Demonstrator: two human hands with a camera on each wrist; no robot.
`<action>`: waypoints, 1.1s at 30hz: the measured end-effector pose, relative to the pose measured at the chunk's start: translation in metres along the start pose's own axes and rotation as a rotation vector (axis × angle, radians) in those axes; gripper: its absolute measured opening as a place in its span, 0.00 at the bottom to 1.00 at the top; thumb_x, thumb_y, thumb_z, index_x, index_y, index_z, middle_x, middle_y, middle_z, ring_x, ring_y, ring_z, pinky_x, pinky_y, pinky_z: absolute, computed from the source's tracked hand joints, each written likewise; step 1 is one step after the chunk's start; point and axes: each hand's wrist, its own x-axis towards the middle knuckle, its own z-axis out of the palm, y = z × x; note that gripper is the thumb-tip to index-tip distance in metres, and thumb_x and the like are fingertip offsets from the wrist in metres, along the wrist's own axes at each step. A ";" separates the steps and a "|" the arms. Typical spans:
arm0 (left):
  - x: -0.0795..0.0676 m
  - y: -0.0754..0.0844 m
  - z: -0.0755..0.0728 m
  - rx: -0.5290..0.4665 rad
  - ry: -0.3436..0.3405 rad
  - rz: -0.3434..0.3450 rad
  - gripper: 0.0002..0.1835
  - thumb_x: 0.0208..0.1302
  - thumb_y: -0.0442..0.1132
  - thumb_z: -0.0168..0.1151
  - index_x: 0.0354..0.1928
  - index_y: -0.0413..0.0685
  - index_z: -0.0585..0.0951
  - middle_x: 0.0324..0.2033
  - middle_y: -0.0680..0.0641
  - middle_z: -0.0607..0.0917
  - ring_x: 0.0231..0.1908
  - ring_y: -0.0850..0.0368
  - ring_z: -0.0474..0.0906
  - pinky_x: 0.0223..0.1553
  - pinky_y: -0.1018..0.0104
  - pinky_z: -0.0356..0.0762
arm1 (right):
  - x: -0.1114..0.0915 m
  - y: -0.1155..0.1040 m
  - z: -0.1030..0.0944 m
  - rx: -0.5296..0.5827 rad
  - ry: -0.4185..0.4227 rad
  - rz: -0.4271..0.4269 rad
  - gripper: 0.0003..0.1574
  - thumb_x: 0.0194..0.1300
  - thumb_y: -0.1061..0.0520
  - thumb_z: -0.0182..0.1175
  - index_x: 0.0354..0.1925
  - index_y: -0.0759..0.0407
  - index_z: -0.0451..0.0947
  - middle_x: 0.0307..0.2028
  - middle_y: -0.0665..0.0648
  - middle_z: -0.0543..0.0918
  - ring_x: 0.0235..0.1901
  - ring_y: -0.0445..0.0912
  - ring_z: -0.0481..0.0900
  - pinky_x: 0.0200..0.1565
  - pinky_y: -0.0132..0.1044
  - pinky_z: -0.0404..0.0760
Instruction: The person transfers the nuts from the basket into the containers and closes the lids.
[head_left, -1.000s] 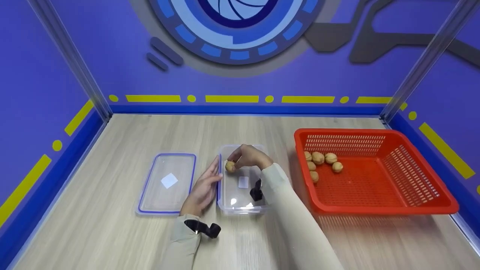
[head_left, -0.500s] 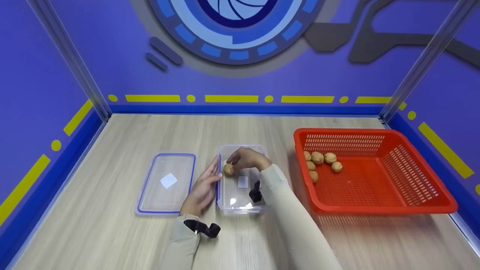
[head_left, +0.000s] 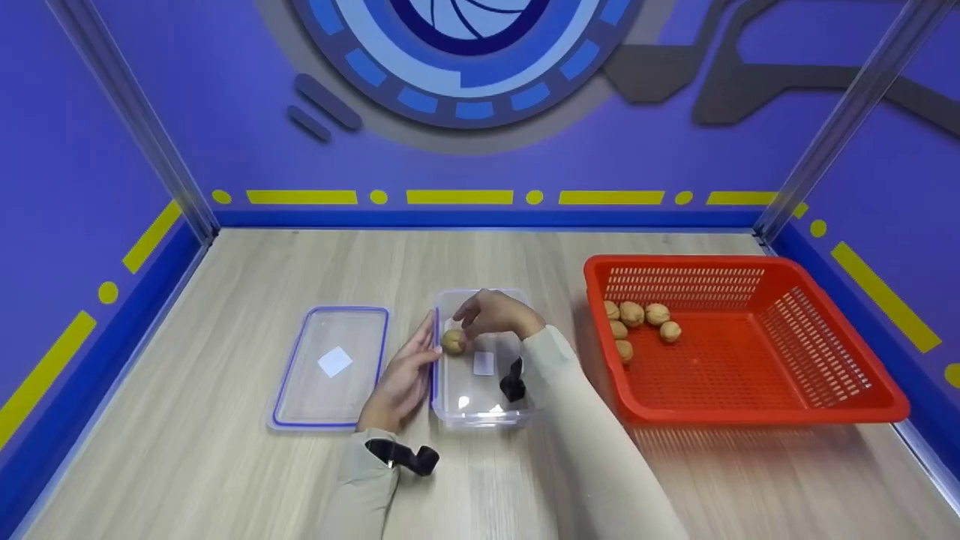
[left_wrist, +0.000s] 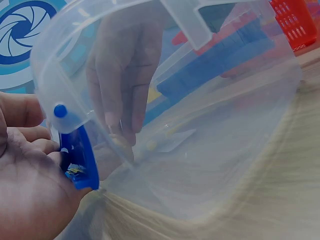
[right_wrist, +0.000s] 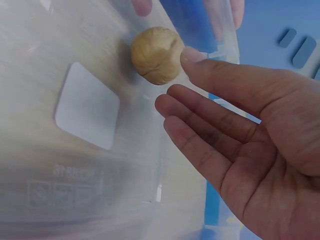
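A clear plastic food container point(head_left: 465, 412) stands open in the middle of the table, with a white label on its bottom. Inside it, near the left wall, lies a walnut point(head_left: 453, 342). My right hand point(head_left: 495, 313) is over the container; in the right wrist view its fingers are loosely extended and the thumb tip is right at the walnut point(right_wrist: 157, 55). My left hand point(head_left: 403, 379) holds the container's left side, thumb at the rim and fingers along the outside. A blue latch point(left_wrist: 80, 155) hangs beside the left fingers in the left wrist view.
A red plastic basket point(head_left: 735, 416) stands on the right, with several walnuts point(head_left: 632, 314) gathered at its left end. Left of my left hand lies the clear lid point(head_left: 330, 401) with a blue seal. Blue panels point(head_left: 480, 165) enclose the table at the back and sides.
The walnut has moved slightly down and left within the container. My right fingers have let go of it and drawn slightly up. My left hand has stayed at the container's side.
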 end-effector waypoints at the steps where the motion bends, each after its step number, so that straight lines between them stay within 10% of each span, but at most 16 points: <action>1: 0.000 0.000 0.000 0.001 0.002 0.000 0.39 0.64 0.22 0.39 0.75 0.42 0.41 0.76 0.45 0.34 0.75 0.51 0.26 0.75 0.61 0.26 | -0.001 -0.001 -0.001 -0.004 0.003 0.004 0.26 0.53 0.60 0.69 0.52 0.63 0.81 0.44 0.60 0.87 0.47 0.51 0.83 0.52 0.41 0.81; 33: 0.000 0.000 -0.001 -0.014 0.013 0.002 0.38 0.65 0.21 0.38 0.75 0.40 0.41 0.76 0.45 0.34 0.75 0.51 0.26 0.75 0.60 0.25 | -0.047 -0.006 -0.072 -0.044 0.004 -0.139 0.22 0.58 0.60 0.67 0.52 0.64 0.80 0.47 0.62 0.86 0.47 0.52 0.84 0.51 0.43 0.84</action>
